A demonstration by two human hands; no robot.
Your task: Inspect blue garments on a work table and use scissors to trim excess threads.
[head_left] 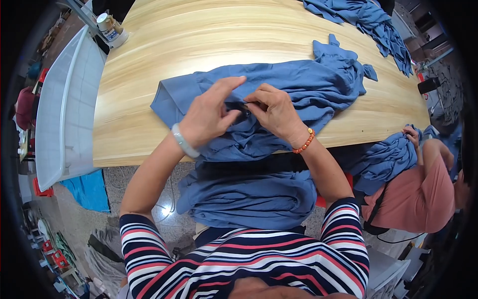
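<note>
A blue garment (294, 82) lies spread across the wooden table in front of me, crumpled toward its right end. Over its left part is my left hand (206, 109), its thumb and forefinger stretched wide apart. Close to its right, my right hand (273, 110) has thumb and fingertips pinched together; what they hold is too small to make out. Between the two hands a small dark object (242, 114) shows against the cloth, partly hidden, its kind unclear. More folded blue cloth (249, 199) rests on my lap below the table edge.
At the table's left stands a translucent plastic bin (74, 99), with a white-capped bottle (110, 30) near its far end. Blue garments (361, 20) lie at the far right. A co-worker in a pink top (413, 199) handles blue cloth (386, 159) at my right.
</note>
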